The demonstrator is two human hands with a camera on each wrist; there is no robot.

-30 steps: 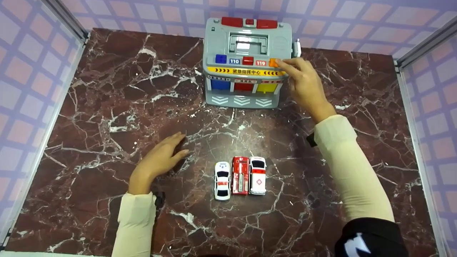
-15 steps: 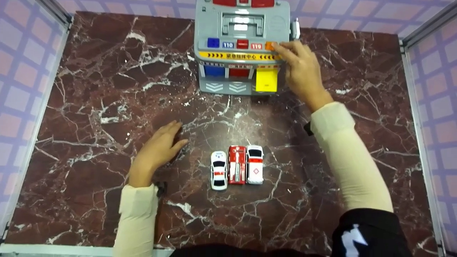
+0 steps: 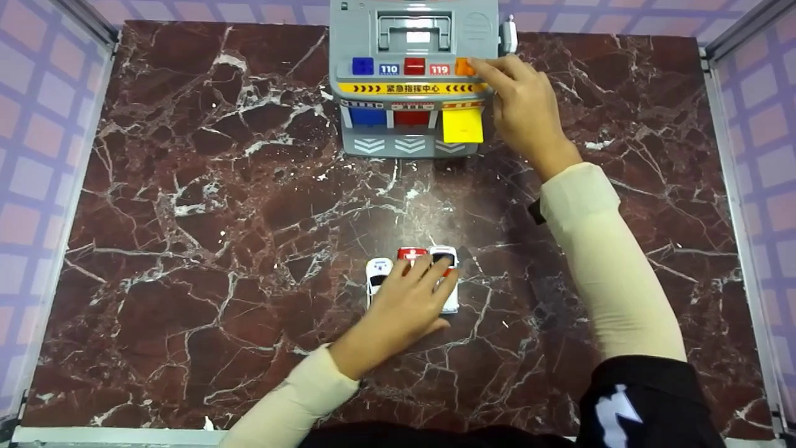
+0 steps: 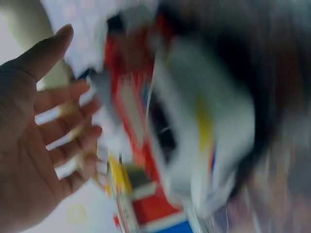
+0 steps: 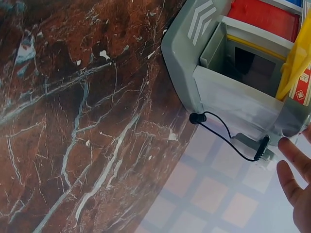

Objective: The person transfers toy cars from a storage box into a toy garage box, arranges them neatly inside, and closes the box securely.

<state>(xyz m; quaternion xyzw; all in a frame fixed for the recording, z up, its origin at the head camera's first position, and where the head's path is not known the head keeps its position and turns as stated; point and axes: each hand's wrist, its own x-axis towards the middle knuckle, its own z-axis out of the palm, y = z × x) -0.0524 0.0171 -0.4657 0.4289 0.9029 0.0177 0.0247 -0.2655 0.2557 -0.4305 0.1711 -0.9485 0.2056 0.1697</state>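
My left hand (image 3: pixel 398 311) is over three toy vehicles, its spread fingers hiding parts of them. They are a white toy car (image 3: pixel 378 269), a red toy fire truck (image 3: pixel 411 252) and a white toy ambulance (image 3: pixel 443 251). In the blurred left wrist view, its fingers look extended and grip nothing. My right hand (image 3: pixel 528 112) touches the orange button (image 3: pixel 464 66) on the grey toy command station (image 3: pixel 472 40) with its fingertips. Below that button, the yellow door (image 3: pixel 462 126) is swung up. An opening (image 5: pixel 255 68) shows behind it in the right wrist view.
Blue (image 3: pixel 368 116) and red (image 3: pixel 411 117) doors of the station are down. A white handset (image 3: pixel 509 36) on a black cord (image 5: pixel 223 141) hangs on its right side. Everything stands on a dark red marbled tabletop (image 3: pixel 249 186) with checkered walls (image 3: pixel 768 162) around.
The yellow door has swung up under the right hand's touch on the orange button. My left hand has moved right from the bare tabletop to above the vehicles. The head view has shifted.
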